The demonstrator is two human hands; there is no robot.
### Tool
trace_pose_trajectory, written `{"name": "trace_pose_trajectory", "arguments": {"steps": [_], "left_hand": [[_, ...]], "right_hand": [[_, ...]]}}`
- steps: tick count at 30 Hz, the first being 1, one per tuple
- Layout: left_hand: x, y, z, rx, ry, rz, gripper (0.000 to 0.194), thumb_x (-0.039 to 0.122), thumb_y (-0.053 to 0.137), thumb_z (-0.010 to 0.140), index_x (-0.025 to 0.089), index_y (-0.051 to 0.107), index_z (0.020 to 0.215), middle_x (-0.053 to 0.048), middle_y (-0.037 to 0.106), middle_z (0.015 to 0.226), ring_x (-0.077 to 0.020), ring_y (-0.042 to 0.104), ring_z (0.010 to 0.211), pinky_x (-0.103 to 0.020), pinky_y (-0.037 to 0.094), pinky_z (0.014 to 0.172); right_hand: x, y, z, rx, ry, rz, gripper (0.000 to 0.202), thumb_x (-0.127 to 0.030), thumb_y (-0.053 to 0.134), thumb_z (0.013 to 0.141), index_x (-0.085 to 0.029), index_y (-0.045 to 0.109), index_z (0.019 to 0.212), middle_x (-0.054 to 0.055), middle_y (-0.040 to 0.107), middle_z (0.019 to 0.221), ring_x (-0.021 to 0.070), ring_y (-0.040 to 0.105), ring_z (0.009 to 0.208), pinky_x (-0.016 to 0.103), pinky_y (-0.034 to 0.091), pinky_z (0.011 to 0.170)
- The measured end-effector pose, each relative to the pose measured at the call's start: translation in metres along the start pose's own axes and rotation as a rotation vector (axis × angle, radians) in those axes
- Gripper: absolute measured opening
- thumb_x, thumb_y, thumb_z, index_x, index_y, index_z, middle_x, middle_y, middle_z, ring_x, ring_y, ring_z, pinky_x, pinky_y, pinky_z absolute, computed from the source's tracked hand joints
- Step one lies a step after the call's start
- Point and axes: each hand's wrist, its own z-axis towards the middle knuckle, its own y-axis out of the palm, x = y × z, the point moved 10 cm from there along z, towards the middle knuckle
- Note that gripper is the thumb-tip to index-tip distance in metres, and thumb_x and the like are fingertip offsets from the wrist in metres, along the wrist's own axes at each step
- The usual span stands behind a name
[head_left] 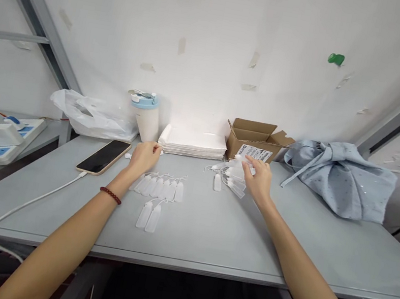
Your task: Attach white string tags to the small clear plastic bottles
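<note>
While your right hand reaches over the loose pile of white tags, the open cardboard box stands just behind it, its flaps up and a printed label on its front; you cannot tell what, if anything, lies inside. The tall cup behind your left hand wears a blue lid, which hides its contents. To its left, the translucent plastic bag lies crumpled, with its contents unclear, and the light-blue cloth is bunched up to the right of the box. Your right thumb and fingertips are drawn close together at the pile, but you cannot tell whether they grip a tag. Your left fingers curl in near the front left corner of the stack of white sheets, and whether they hold anything is unclear. Nearer to you than your left hand, and slightly to its right, a row of tags lies on the tabletop with thin strings pointing away from you; two more tags lie side by side in front of that row. The phone rests left of your left hand, plugged into a white cable.
</note>
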Motion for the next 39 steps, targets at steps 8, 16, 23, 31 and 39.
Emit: {"name": "trace_pose_trajectory", "arguments": {"steps": [8,16,23,31,39], "left_hand": [[-0.033,0.001,0.012,-0.064,-0.031,0.119,0.03,0.016,0.046,0.078,0.012,0.072,0.094,-0.014,0.072,0.095,-0.0274,0.065,0.091,-0.034,0.045,0.082],[-0.029,0.017,0.012,-0.13,0.067,0.119,0.032,0.017,0.048,0.08,0.012,0.071,0.101,-0.013,0.071,0.096,-0.0258,0.064,0.091,-0.033,0.045,0.084],[-0.003,0.037,0.011,-0.201,0.221,0.192,0.033,0.024,0.045,0.082,0.013,0.07,0.101,-0.013,0.069,0.092,-0.0276,0.061,0.093,-0.034,0.044,0.085],[-0.002,0.047,0.012,-0.257,0.214,0.178,0.022,0.024,0.05,0.08,0.017,0.071,0.083,-0.011,0.07,0.087,-0.0262,0.062,0.089,-0.032,0.044,0.08],[0.01,0.042,0.005,-0.275,0.205,0.095,0.021,0.034,0.056,0.079,0.016,0.068,0.075,-0.01,0.071,0.079,-0.0238,0.064,0.077,-0.03,0.043,0.068]], "right_hand": [[0.011,0.011,-0.002,-0.026,0.011,-0.052,0.033,-0.026,0.045,0.086,-0.015,0.069,0.106,0.013,0.068,0.101,0.0279,0.055,0.097,0.042,0.039,0.084],[-0.042,-0.003,-0.014,0.05,-0.145,-0.041,0.026,-0.027,0.048,0.088,-0.017,0.068,0.102,0.013,0.062,0.105,0.0265,0.051,0.1,0.041,0.041,0.085],[-0.085,0.021,-0.037,-0.165,-0.229,0.172,0.018,-0.024,0.046,0.09,-0.018,0.063,0.09,0.008,0.064,0.087,0.0219,0.054,0.085,0.036,0.04,0.078],[-0.113,0.039,-0.055,-0.4,-0.18,0.268,0.02,-0.024,0.045,0.09,-0.018,0.059,0.077,0.006,0.062,0.076,0.0183,0.054,0.075,0.032,0.038,0.071],[-0.137,0.086,-0.075,-0.798,0.02,0.246,0.02,-0.031,0.052,0.083,-0.017,0.056,0.07,0.004,0.062,0.068,0.0126,0.049,0.057,0.025,0.031,0.053]]}}
